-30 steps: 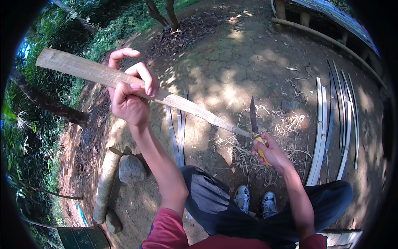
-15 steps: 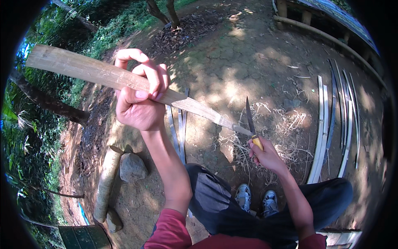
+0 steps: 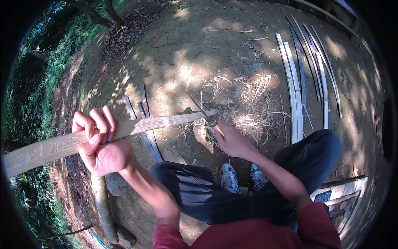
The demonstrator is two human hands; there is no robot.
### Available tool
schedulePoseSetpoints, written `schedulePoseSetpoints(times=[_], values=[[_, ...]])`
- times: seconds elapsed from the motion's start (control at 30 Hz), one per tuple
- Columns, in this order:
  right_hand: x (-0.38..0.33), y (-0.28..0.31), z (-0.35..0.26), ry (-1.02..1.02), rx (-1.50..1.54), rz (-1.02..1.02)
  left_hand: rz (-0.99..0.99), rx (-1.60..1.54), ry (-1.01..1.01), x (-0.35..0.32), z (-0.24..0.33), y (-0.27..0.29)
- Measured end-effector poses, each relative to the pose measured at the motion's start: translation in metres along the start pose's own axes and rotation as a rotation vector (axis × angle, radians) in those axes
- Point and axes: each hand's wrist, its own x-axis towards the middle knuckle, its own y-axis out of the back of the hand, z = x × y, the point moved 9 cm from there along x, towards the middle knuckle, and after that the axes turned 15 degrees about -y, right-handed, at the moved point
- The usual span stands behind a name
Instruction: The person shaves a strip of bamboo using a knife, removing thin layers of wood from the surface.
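Both hands work one long bamboo slat (image 3: 124, 130) that runs from the left edge of the frame toward the centre. Wrapped over it at centre left, the left hand (image 3: 99, 145) has its fingers (image 3: 97, 124) curled round the top face and its palm under it, a full clamping grip that keeps the strip raised off the ground and steady against the blade's push. Just right of centre, the right hand (image 3: 232, 141) is closed round the yellowish handle of a knife (image 3: 203, 113), whose thin dark blade angles up and left to meet the slat's tapered tip; whether the edge is biting into the wood or only resting on it is hard to tell at this size. Held so, the tip sits above the pale shavings (image 3: 248, 103) strewn on the bare earth, where trimmings would fall. Finished-looking split strips (image 3: 296, 95) lie side by side at upper right, within reach but away from the blade. More thin strips (image 3: 145, 124) lie on the ground under the slat. Sandalled feet (image 3: 240, 178) show at lower centre between the dark trouser legs.
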Motion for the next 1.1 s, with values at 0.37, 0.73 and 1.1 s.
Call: schedulePoseSetpoints(times=[0.37, 0.73, 1.1], values=[[-0.005, -0.041, -0.018, 0.053, -0.015, -0.035, 0.126, -0.045, 0.107, -0.03, -0.02, 0.0], [0.011, -0.044, -0.002, -0.047, -0.075, -0.019, 0.053, 0.023, 0.042, -0.032, -0.01, 0.0], [0.021, -0.045, 0.023, -0.135, -0.055, -0.036, 0.218, 0.199, 0.019, -0.04, -0.009, -0.018]])
